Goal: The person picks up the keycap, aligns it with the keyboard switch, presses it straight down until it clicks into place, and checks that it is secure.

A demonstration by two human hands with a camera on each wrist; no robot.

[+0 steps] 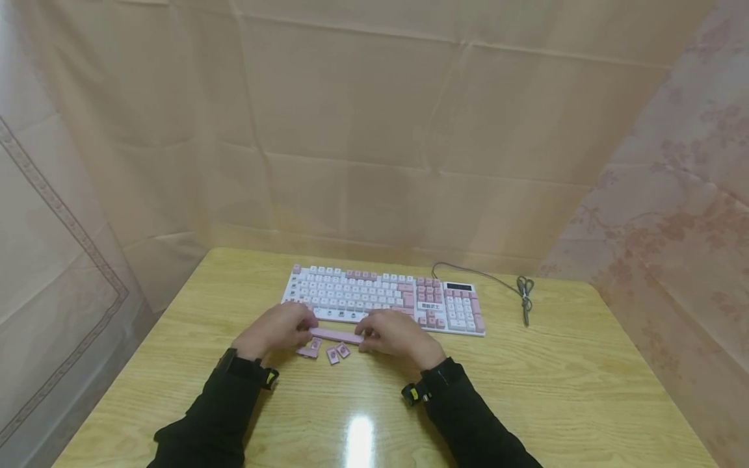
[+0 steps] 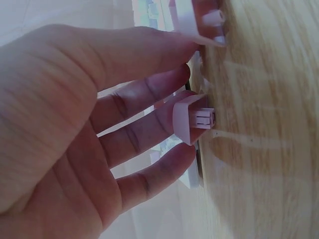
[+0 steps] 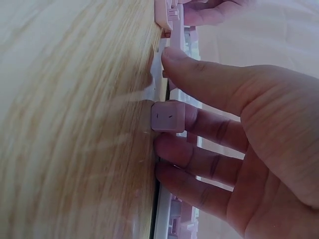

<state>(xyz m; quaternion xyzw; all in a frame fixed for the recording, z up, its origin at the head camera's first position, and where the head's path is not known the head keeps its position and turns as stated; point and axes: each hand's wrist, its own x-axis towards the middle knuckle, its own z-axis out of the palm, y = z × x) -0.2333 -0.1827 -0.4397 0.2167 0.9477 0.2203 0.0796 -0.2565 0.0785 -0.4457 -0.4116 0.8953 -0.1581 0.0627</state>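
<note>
Long pink keycap (slim bar), just beside white-and-pink keyboard.

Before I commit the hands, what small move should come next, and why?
Probably lift the pink spacebar keycap slightly and bring it over the exposed switches in the bottom row of the keyboard: the left hand and right hand hold it near its ends, just in front of that row and roughly parallel to it.
</note>
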